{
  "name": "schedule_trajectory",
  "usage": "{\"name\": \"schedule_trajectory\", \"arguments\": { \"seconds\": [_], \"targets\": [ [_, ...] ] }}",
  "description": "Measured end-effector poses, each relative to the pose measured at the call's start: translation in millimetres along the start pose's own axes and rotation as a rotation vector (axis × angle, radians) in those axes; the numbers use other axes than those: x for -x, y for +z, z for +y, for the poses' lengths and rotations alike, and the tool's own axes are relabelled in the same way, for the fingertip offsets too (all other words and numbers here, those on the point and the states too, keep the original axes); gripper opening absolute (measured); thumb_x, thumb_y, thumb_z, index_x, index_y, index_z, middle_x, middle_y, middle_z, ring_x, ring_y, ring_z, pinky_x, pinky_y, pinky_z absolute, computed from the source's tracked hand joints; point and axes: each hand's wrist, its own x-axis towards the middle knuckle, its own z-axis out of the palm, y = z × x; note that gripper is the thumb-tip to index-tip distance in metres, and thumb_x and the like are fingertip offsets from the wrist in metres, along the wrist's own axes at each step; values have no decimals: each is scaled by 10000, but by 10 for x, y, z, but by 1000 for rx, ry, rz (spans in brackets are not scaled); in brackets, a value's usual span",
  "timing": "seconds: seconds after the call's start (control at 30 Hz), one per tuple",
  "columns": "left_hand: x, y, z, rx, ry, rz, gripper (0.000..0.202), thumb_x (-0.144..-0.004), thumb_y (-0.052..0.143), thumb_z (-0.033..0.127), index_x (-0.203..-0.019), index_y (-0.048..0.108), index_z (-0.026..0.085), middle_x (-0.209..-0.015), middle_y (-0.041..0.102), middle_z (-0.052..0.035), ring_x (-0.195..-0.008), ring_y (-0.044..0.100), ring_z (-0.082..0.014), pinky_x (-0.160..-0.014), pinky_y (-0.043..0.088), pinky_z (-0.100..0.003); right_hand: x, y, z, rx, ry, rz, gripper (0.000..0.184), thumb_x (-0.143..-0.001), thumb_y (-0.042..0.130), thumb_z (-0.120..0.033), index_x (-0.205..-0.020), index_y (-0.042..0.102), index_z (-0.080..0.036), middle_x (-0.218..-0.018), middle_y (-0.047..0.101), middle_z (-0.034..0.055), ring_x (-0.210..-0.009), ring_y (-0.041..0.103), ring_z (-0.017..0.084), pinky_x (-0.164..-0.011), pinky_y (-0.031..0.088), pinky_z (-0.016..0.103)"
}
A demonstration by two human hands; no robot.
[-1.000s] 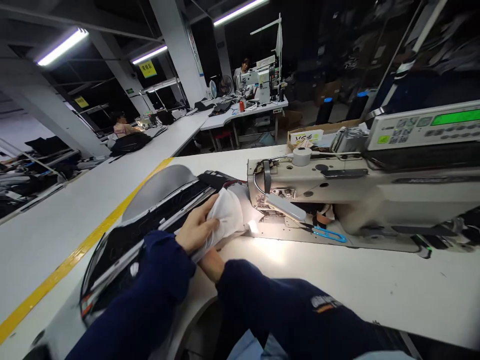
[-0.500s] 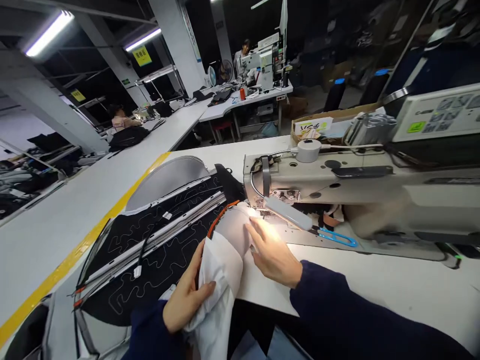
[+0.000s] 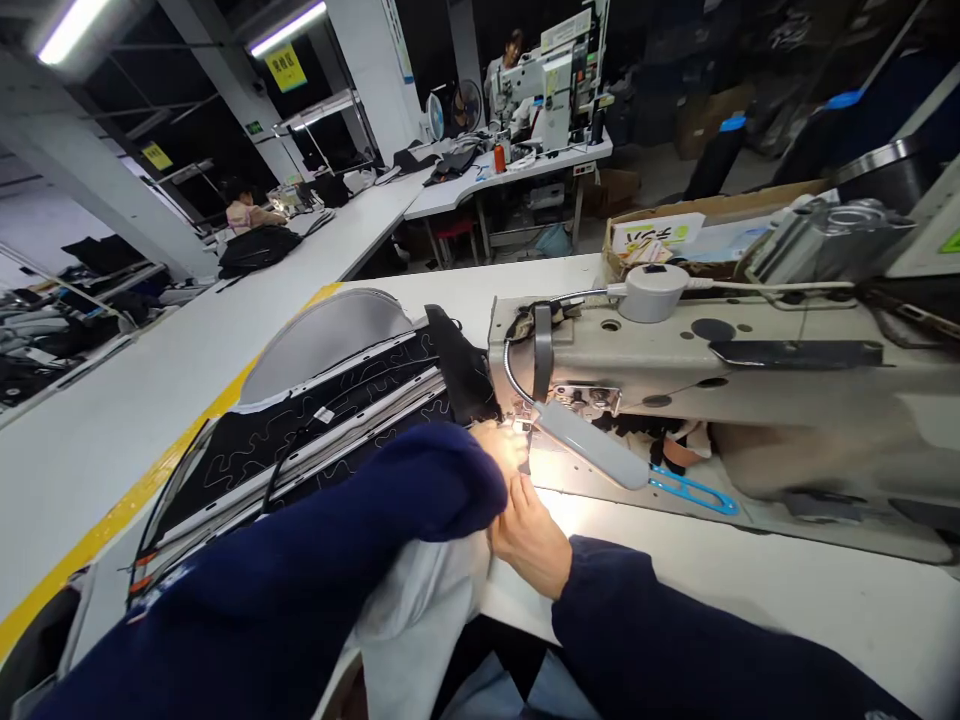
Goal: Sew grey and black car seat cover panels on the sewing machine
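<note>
At the lit needle area of the sewing machine (image 3: 592,345), my left hand (image 3: 501,445) has its fingers bent together; what they hold is hidden by the hand and glare. Just below it, my right hand (image 3: 529,535) pinches the edge of a light grey fabric piece (image 3: 442,590). This piece hangs down over the table's front edge, partly covered by my left sleeve. A grey lamp (image 3: 592,445) on a flexible neck shines on both hands. Left of the machine head lies a dark fabric strip (image 3: 457,365).
A black quilted panel (image 3: 247,460) with zippers and a grey curved piece (image 3: 326,340) lie to the left. A blue plastic piece (image 3: 694,490) extends from the lamp. A cardboard box (image 3: 611,245) stands behind the machine. Two co-workers sit at machines farther back.
My left hand has moved from the fabric's left side up to the needle area, its arm now crossing the quilted panel. My right hand has shifted slightly down. The orange edging is now covered.
</note>
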Motion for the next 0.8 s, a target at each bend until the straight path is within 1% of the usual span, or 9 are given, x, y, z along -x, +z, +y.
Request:
{"name": "schedule_trajectory", "arguments": {
  "seconds": [0.13, 0.23, 0.4, 0.47, 0.53, 0.6, 0.63, 0.7, 0.8],
  "targets": [
    [68, 115, -145, -32, -199, 84, 329, -870, 517, 393, -998, 624, 110, -1050, 630, -149, -1032, 536, -283, -809, 442, -381, 10, -9, -33, 175, -73, -101, 303, -796, 454, -31, -1022, 619, 85, -1022, 623, 331, -973, 610, 352, -881, 434, 557],
    [41, 85, -101, 6, -349, 38, 244, -836, 547, 301, -973, 626, 116, -1025, 643, -152, -1036, 540, -282, -829, 448, -368, 20, 14, -47, 186, -26, -63, 296, -797, 441, -46, -989, 634, 70, -1036, 629, 331, -998, 622, 356, -878, 460, 535],
    [-47, 101, -138, 161, -409, 62, 241, -778, 560, 179, -997, 647, 131, -1039, 658, -132, -1009, 584, -276, -896, 426, -401, 48, 55, -72, 211, -13, -38, 319, -792, 425, -39, -1011, 632, 67, -1055, 636, 319, -1003, 635, 359, -879, 477, 541],
    [-5, 131, -207, 386, -458, 118, 222, -780, 538, 177, -959, 667, 148, -900, 685, -87, -923, 619, -240, -860, 443, -370, 56, 49, -94, 223, -3, -61, 314, -796, 443, -45, -1024, 624, 74, -1079, 619, 336, -1015, 629, 373, -881, 474, 558],
    [69, 163, -268, 776, -489, 197, 261, -768, 525, 172, -987, 661, 132, -802, 685, -59, -824, 638, -202, -793, 470, -321, 57, 34, -112, 223, 17, -70, 305, -793, 463, -50, -1020, 621, 80, -1083, 609, 352, -1018, 626, 385, -880, 473, 567],
    [143, 193, -297, 1121, -465, 240, 307, -762, 514, 177, -1032, 636, 98, -795, 686, -61, -772, 644, -184, -749, 486, -297, 52, 14, -120, 213, 21, -71, 296, -790, 471, -48, -1010, 624, 78, -1069, 615, 351, -1011, 630, 383, -880, 480, 555],
    [173, 204, -295, 1171, -455, 246, 300, -767, 508, 180, -1025, 634, 96, -797, 686, -63, -770, 644, -182, -753, 488, -298, 47, 3, -120, 204, 18, -77, 289, -787, 473, -43, -1000, 627, 76, -1058, 619, 350, -1006, 633, 379, -880, 484, 548],
    [208, 216, -263, 974, -475, 257, 232, -792, 513, 209, -957, 656, 130, -805, 676, -58, -816, 633, -192, -807, 471, -325, 32, -20, -118, 188, 9, -105, 286, -781, 477, -34, -996, 628, 79, -1059, 616, 355, -1007, 632, 376, -889, 483, 541],
    [190, 203, -168, 364, -503, 268, 253, -835, 547, 368, -920, 665, 161, -909, 633, -82, -906, 593, -245, -850, 434, -396, 15, -47, -121, 170, -13, -145, 316, -783, 486, -51, -1025, 615, 105, -1090, 593, 372, -1034, 616, 393, -913, 474, 538]
  ]
}}
